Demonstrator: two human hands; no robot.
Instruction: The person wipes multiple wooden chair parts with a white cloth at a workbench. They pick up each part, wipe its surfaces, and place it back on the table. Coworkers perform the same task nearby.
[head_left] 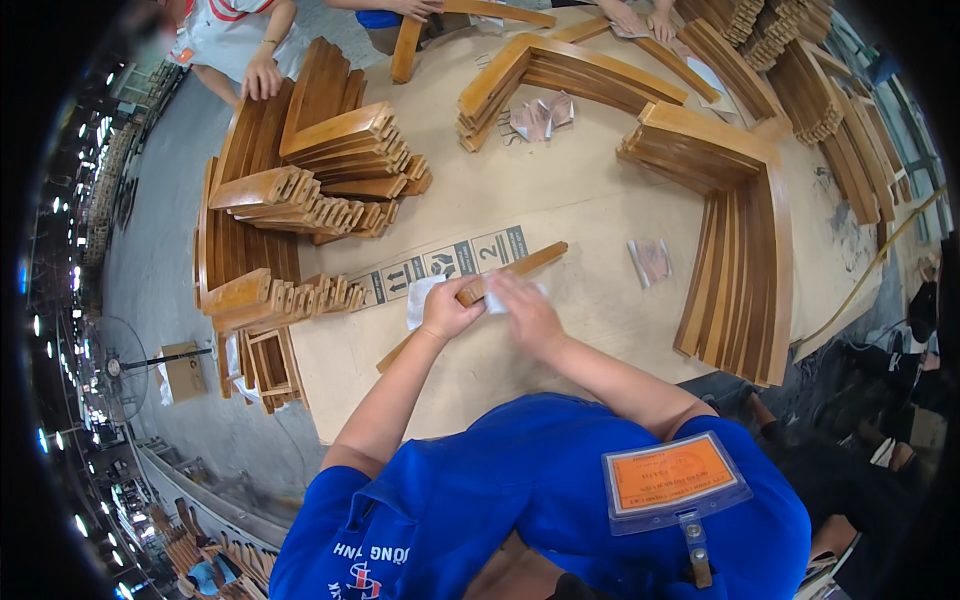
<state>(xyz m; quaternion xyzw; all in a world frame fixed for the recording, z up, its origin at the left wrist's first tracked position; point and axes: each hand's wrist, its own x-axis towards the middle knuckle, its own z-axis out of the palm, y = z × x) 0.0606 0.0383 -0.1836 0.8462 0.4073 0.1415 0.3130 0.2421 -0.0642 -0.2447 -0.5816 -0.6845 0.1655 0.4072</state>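
Note:
My left hand (452, 308) is closed around a narrow brown wooden piece (535, 262) that lies slantwise over the cardboard-covered table (560, 350). One end of the wood reaches out to the far right, and a thin part shows below my left wrist. My right hand (528, 314), slightly blurred, is over the same wood with a whitish sheet (495, 300) under its fingers. Another pale sheet (424, 290) shows beside my left hand. To the right lies a crumpled brownish sheet (652, 262).
Stacked angled wooden parts (735, 270) stand on the right, more stacks (260, 190) on the left. Beyond are another angled stack (560, 70) and a crumpled sheet (545, 115). Co-workers' hands (262, 76) are at the far edge. A fan (115, 368) stands on the left.

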